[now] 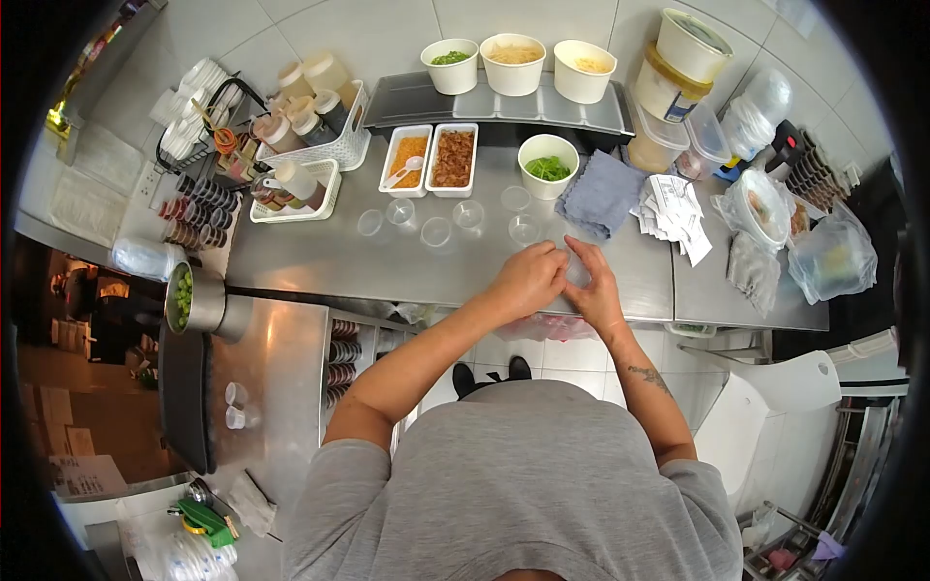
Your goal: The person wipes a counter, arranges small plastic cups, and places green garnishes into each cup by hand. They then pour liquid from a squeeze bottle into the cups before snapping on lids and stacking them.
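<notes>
Close to the counter's front edge, my left hand (531,279) and my right hand (595,290) meet around a small clear plastic cup (578,271). The right thumb and fingers curve about it. My left fingers are pinched together at its left side, partly hiding it. Several more clear plastic cups (436,231) stand on the steel counter (320,254), left of and beyond my hands. Behind them are a white tray of orange bits (407,152) with a white spoon (401,174) and a tray of brown chopped food (453,158).
A tub of green leaves (548,165), a blue-grey cloth (601,194) and paper slips (673,213) lie beyond my hands. Three white tubs (512,65) stand on a raised shelf (378,97). Sauce bottles fill a white basket (354,131). At right are plastic bags (833,252).
</notes>
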